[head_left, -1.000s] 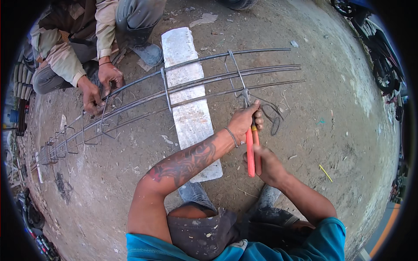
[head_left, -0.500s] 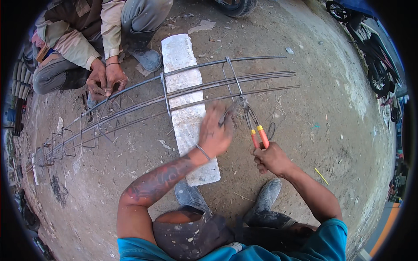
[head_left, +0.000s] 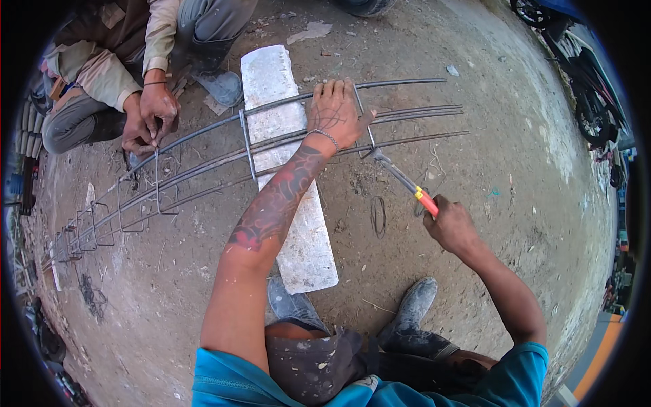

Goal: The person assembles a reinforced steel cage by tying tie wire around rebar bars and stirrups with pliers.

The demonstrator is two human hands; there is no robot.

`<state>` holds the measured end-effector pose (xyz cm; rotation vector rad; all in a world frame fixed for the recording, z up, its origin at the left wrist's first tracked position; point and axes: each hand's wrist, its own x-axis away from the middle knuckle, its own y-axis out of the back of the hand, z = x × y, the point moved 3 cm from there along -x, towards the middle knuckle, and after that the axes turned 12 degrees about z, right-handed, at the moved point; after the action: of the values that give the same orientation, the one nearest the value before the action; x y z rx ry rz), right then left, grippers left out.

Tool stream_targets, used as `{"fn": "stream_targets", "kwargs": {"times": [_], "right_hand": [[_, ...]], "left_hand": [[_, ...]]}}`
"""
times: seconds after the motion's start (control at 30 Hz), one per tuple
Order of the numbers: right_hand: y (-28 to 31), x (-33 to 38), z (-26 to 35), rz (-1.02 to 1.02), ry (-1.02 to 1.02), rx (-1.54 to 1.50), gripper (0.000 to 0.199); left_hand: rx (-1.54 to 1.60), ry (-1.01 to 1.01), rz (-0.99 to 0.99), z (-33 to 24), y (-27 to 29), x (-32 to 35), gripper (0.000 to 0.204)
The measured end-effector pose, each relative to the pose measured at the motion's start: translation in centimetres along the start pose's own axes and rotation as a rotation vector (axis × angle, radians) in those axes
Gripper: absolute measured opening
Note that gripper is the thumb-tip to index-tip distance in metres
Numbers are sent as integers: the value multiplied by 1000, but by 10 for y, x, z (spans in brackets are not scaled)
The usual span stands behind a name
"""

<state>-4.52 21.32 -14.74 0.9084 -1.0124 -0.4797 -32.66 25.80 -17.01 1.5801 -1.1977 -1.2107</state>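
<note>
Over gritty, packed earth (head_left: 380, 271), the right hand (head_left: 451, 222) closes around the red-sleeved handle end of slim metal pincers (head_left: 411, 186), their long axis slanting up and left, head at the lowest rod beside a bent-steel stirrup (head_left: 370, 135); their bite is too small to judge. The left hand (head_left: 333, 112), open and palm down, lies across the long steel-rod cage (head_left: 271, 142), which runs lower left to upper right over a rough white slab (head_left: 306, 244). Beyond, a co-worker's hands (head_left: 159, 110) meet at the top rod.

Soft, even daylight leaves faint shadows on the ground (head_left: 468, 285), with fisheye distortion bending toward black corners.
</note>
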Motion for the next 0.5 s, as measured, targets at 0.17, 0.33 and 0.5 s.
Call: {"fn": "stream_targets", "kwargs": {"times": [0.17,0.33,0.5], "right_hand": [[-5,-24,-18,-65,102,63,28],[-10,-32,-18,-85,105,48,29],[-12,-7,-17,-132,2,113,39]], "left_hand": [[14,-11,12,-1,3,-1,66],[11,0,-13,4,-1,1,67],[459,-515,-36,-85,45,38,74]]}}
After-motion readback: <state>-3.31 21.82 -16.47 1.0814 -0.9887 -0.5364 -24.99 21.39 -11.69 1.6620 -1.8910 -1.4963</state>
